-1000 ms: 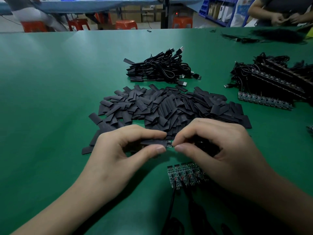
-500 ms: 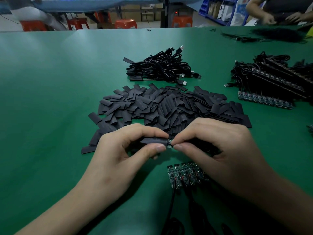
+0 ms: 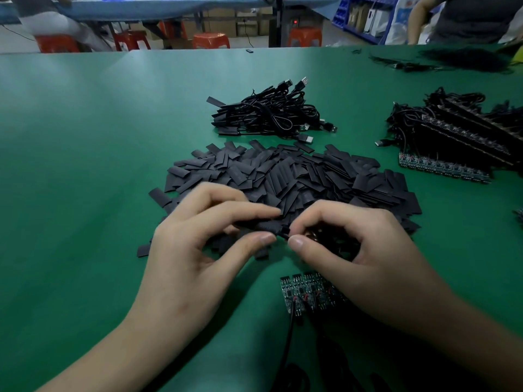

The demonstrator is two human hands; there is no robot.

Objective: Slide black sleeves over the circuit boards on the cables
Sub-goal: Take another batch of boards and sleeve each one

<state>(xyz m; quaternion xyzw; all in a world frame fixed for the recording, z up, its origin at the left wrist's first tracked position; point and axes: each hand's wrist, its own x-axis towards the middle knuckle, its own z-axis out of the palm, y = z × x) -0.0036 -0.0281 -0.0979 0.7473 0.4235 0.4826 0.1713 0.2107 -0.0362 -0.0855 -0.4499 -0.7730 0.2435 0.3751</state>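
My left hand [image 3: 195, 250] pinches a flat black sleeve [image 3: 261, 226] between thumb and forefinger, just above the green table. My right hand [image 3: 359, 256] pinches the cable end at the sleeve's right mouth, where only a dark tip [image 3: 284, 232] shows; the board is hidden inside the sleeve. A loose heap of black sleeves [image 3: 297, 176] lies right behind both hands. A row of bare circuit boards [image 3: 304, 292] on cables lies in front of them, partly under my right hand.
A bundle of sleeved black cables [image 3: 271, 114] lies further back. At the right are stacked cables with bare boards [image 3: 458, 142]. Another person [image 3: 467, 18] stands at the table's far right, with black cables [image 3: 467, 59] there. Red stools stand beyond the green table [image 3: 85, 137].
The green end of the board that showed between my thumbs has gone into the sleeve. Both hands stay at the same spot.
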